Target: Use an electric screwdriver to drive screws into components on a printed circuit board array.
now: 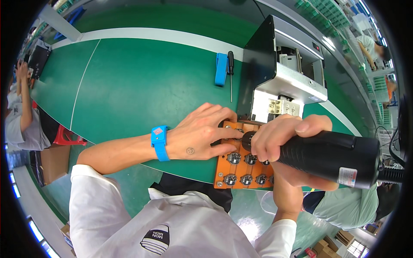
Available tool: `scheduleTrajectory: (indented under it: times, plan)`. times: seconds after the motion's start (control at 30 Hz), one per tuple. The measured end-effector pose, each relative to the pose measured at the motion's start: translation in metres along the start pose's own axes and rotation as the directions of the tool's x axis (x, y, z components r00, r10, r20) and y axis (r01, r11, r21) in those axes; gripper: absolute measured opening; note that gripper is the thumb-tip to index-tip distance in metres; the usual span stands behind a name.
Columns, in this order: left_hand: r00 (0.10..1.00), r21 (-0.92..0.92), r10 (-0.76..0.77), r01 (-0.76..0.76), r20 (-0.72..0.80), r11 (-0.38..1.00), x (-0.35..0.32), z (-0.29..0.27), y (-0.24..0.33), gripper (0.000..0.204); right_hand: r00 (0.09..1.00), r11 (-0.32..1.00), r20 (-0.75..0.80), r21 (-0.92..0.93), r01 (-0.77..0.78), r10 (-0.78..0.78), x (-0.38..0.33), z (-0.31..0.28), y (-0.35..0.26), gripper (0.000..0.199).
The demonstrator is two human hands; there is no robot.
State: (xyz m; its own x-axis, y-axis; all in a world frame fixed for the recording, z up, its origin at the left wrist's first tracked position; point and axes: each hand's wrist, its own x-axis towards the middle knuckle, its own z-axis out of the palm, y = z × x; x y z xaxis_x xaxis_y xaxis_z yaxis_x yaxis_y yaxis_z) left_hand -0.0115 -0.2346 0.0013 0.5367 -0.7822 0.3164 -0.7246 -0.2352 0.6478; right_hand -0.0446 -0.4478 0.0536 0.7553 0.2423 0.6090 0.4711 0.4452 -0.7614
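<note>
My right hand (282, 139) is wrapped round a black electric screwdriver (331, 157), which lies almost level and points left. Its front end meets the upper part of an orange fixture block (225, 165) at the table's near edge. Small round metal parts with dark rims, among them one round part (233, 158), sit in rows on the block. My left hand (200, 131) rests on the block's upper left, with index finger and thumb stretched apart beside the screwdriver's front end. The part under these fingertips is mostly hidden. A blue wrist strap (159, 142) circles my left wrist.
Just beyond the block stands a black and silver machine (284, 64). A screwdriver with a black handle (231, 64) and a blue band (221, 69) lie left of it on the green table (142, 81). Other people sit at the far left and lower right.
</note>
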Motion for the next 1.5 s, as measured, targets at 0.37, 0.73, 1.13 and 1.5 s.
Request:
scheduleTrajectory:
  times: [0.37,0.73,1.13,1.5]
  plan:
    - [1.000,0.003,-0.007,0.007,0.012,1.000,0.000,-0.001,0.000,0.028,0.999,0.999,-0.018,-0.018,-0.037,0.037,-0.001,-0.001,0.004,0.086]
    - [1.000,-0.012,0.000,0.001,0.003,1.000,-0.001,0.000,0.000,0.031,0.999,0.999,0.045,0.019,0.029,-0.030,0.002,-0.005,-0.003,0.086]
    - [1.000,-0.010,0.014,-0.014,-0.018,1.000,-0.001,0.001,-0.002,0.024,0.998,0.997,0.060,0.075,0.023,-0.028,0.003,-0.005,-0.007,0.078]
    - [0.999,-0.009,0.018,-0.019,-0.027,1.000,-0.002,0.002,-0.004,0.022,0.997,0.997,0.034,0.042,0.064,-0.066,0.003,-0.003,-0.003,0.084]
